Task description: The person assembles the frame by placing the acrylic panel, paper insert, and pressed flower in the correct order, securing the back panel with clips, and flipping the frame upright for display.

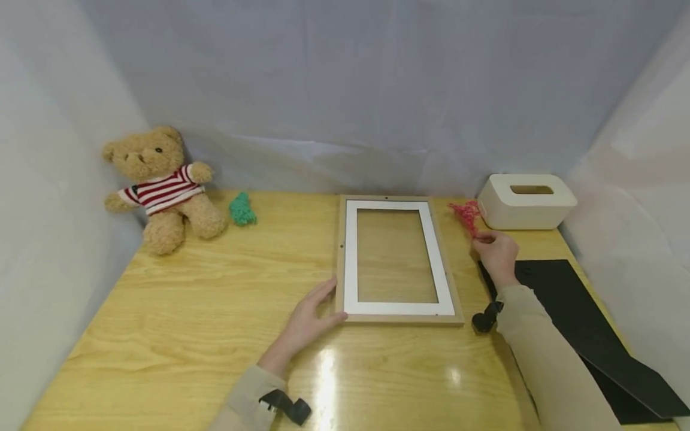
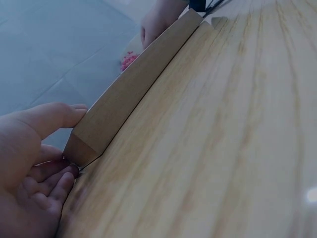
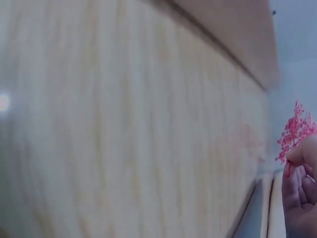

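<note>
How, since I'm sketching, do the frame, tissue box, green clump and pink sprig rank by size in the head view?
1. Frame, opening included
2. Tissue box
3. Green clump and pink sprig: too alike to rank

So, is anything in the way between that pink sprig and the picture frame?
Nothing visible. The right grip pinches the pink sprig to the right of the picture frame, with only tabletop showing between them. The left grip touches the frame's near-left corner, away from that gap. The tissue box is right of the sprig.

sprig (image 1: 468,213): pink | frame (image 1: 404,320): tan | mat (image 1: 399,308): white | bear (image 1: 145,163): brown | shirt (image 1: 168,190): red-white striped | clump (image 1: 242,209): green | box (image 1: 525,211): cream
</note>
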Demonstrator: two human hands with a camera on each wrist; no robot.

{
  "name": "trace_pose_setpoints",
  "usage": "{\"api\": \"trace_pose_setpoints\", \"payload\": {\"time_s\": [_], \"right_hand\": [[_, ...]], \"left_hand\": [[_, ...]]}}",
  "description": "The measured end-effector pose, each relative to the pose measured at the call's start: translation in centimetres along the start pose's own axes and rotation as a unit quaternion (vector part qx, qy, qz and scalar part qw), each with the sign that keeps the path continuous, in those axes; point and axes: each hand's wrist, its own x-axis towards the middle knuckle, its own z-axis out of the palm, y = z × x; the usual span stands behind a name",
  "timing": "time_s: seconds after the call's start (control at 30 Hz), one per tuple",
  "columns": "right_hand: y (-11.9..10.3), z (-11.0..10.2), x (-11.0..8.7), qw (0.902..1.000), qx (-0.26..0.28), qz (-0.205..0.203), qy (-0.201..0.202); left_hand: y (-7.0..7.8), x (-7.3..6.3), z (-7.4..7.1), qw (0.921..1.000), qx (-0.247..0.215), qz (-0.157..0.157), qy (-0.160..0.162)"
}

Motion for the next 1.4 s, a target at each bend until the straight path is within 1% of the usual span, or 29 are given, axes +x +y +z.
{"api": "trace_pose_setpoints", "payload": {"time_s": [0.1, 0.27, 0.4, 0.47, 0.53, 0.63, 0.73, 0.87, 1.1, 1.27, 1.4], "right_hand": [[-0.5, 0.0, -0.3, 0.9999, 0.011, -0.007, 0.008], [-2.3, 0.1, -1.5, 0.9988, 0.029, -0.038, 0.007], [-4.5, 0.5, -3.3, 0.9958, 0.05, -0.073, -0.024], [-5.5, 0.9, -4.3, 0.9933, 0.056, -0.09, -0.046], [-6.5, 1.4, -5.1, 0.9906, 0.065, -0.098, -0.07], [-7.6, 2.4, -5.9, 0.9871, 0.077, -0.096, -0.103], [-8.4, 3.3, -6.3, 0.9845, 0.078, -0.085, -0.132], [-8.8, 4.5, -6.8, 0.9828, 0.062, -0.078, -0.156], [-9.2, 5.7, -7.0, 0.9833, 0.059, -0.061, -0.161], [-9.2, 6.1, -7.0, 0.9828, 0.07, -0.044, -0.165], [-9.2, 6.3, -7.0, 0.9826, 0.077, -0.034, -0.166]], "left_hand": [[-0.1, -0.1, 0.1, 1.0, 0.0, 0.002, 0.001], [-0.1, -0.1, 0.1, 1.0, 0.0, -0.001, 0.001], [-0.2, 0.0, 0.1, 1.0, 0.001, -0.001, 0.001], [-0.2, 0.0, 0.0, 1.0, 0.002, 0.001, 0.002], [-0.1, 0.0, -0.1, 1.0, 0.0, 0.002, 0.004], [-0.2, 0.0, -0.1, 1.0, -0.002, 0.002, 0.006], [-0.3, 0.0, 0.0, 1.0, -0.006, 0.0, 0.007], [-0.4, 0.0, 0.1, 0.9999, -0.008, -0.003, 0.007], [-0.3, -0.1, 0.1, 0.9999, -0.008, -0.004, 0.006], [0.0, -0.1, 0.1, 0.9999, -0.009, -0.008, 0.005], [-0.1, 0.0, 0.1, 0.9999, -0.008, -0.005, 0.006]]}}
